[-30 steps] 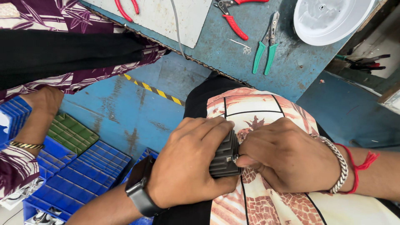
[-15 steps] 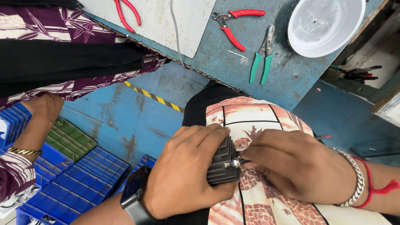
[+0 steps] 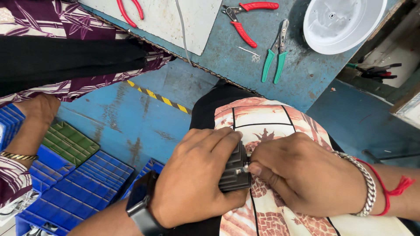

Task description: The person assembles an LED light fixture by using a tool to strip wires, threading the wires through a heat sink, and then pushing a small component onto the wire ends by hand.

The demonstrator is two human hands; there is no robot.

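Right hand [image 3: 306,175] is pinching w/ thumb and forefinger at a tiny pale metal bit on the side of a small black ribbed block-shaped part [image 3: 235,171]; fingertips are pressing right against it, rest of the fingers curled in. Left hand [image 3: 197,179] is wrapping over the part from the other side, fingers lying across its top, thumb underneath, gripping it firmly. Part is sitting between both hands, over the person's lap, above a cream and rust patterned cloth [image 3: 271,126]. Left wrist is wearing a black wristwatch [image 3: 141,203]; right wrist is carrying a silver chain bracelet [image 3: 366,185] and a red thread [image 3: 389,192].

Further out, a worn blue metal workbench [image 3: 302,74] is holding green-handled pliers [image 3: 274,57], red-handled cutters [image 3: 245,19] and a round white plastic bowl [image 3: 343,22] near the top edge. Blue ribbed plastic crates [image 3: 78,192] and a green one [image 3: 68,142] are lying at lower left, beside another person's hand [image 3: 37,113] w/ a gold bangle.
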